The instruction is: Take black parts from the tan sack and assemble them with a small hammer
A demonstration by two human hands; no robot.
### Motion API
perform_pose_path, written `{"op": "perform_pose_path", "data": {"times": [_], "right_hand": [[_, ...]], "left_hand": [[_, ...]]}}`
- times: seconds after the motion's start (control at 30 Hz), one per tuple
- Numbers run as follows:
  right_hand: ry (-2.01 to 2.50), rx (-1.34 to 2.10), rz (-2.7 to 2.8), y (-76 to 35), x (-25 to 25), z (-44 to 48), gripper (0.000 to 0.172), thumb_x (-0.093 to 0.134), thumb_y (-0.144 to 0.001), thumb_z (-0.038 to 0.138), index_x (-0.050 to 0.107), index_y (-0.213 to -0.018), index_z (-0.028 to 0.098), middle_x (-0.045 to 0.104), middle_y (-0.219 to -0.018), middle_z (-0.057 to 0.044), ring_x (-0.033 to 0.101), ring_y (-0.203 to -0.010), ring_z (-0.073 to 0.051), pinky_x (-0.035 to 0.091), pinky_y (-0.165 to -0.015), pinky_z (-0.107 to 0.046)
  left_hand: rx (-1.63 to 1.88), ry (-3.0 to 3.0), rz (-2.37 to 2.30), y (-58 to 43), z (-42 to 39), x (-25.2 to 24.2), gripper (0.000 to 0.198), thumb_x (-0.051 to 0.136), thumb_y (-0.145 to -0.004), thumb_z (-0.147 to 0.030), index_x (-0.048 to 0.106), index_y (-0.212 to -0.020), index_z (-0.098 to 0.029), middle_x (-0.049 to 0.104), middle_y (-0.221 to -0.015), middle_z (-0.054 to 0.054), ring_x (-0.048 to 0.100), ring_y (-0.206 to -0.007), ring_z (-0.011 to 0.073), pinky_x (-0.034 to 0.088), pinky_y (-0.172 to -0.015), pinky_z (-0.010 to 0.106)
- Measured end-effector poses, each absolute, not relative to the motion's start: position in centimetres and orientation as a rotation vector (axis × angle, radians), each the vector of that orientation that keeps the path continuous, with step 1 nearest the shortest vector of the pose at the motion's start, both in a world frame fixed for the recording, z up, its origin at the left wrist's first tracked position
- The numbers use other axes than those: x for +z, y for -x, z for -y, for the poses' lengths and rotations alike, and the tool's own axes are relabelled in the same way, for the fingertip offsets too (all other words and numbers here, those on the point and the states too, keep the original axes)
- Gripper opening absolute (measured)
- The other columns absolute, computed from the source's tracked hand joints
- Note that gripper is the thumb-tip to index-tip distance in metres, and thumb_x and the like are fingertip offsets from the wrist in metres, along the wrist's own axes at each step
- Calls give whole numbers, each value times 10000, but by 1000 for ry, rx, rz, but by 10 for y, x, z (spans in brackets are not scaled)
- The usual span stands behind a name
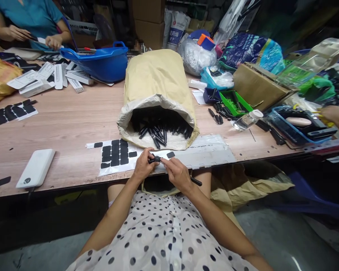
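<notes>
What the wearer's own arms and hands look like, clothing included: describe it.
The left hand and right hand wear no gloves. Both forearms are bare, with no watch or bracelet showing. The top is whitish with dark polka dots; where its sleeves end is unclear.

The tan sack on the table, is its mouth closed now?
No, the mouth of the tan sack is open, and many black pen-like pieces are visible in it.

A cluttered assembly workshop; a paper sack (pixel 159 73) of black parts (pixel 159 134) mid-frame; a co-worker (pixel 36 19) upper left; stacked cartons (pixel 149 32) top centre.
</notes>
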State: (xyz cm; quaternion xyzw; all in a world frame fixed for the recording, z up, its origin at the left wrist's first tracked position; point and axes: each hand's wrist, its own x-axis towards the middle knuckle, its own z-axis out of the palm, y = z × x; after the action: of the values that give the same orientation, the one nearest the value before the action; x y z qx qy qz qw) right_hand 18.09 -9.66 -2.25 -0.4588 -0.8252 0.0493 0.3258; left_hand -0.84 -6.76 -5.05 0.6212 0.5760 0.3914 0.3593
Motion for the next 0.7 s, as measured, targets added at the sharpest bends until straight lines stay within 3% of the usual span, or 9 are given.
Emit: {"op": "perform_pose_path", "data": {"times": [0.17,0.37,0.53,0.7], "right_hand": [[1264,188,2058,-187,-21,94,381,437,-1008,185,672,-1297,270,648,-856,-44,606,-814,-169,512,-755,-268],[1301,202,2084,-191,-27,98,364,445,-1004,190,697,-1252,275,652,-838,-40,615,-824,-175,511,-741,-261],[1395,90,1978,-205,-25,72,353,426,-1016,226,704,-1232,255,676,-906,-55,620,-887,-182,508,-821,-273],[1649,-71,1956,-231,-32,18,322,487,-953,188,732,-1150,258,643,-874,-64,572,-861,-209,473,-743,-295]], "left_hand": [[1002,-1676,-1459,10,67,-50,460,781,-709,-175,633,-1138,-247,657,-814,-43,618,-770,158,504,-760,289],[1008,-1869,-1398,13,65,-51,143,753,-779,-199,759,-918,-233,658,-809,7,612,-813,186,517,-785,320],[1000,-1907,-1405,14,65,-52,132,748,-780,-201,763,-908,-231,668,-834,16,617,-825,193,527,-790,330],[1006,-1953,-1409,12,65,-50,144,731,-754,-164,741,-888,-218,674,-845,17,625,-832,197,535,-782,335]]}}
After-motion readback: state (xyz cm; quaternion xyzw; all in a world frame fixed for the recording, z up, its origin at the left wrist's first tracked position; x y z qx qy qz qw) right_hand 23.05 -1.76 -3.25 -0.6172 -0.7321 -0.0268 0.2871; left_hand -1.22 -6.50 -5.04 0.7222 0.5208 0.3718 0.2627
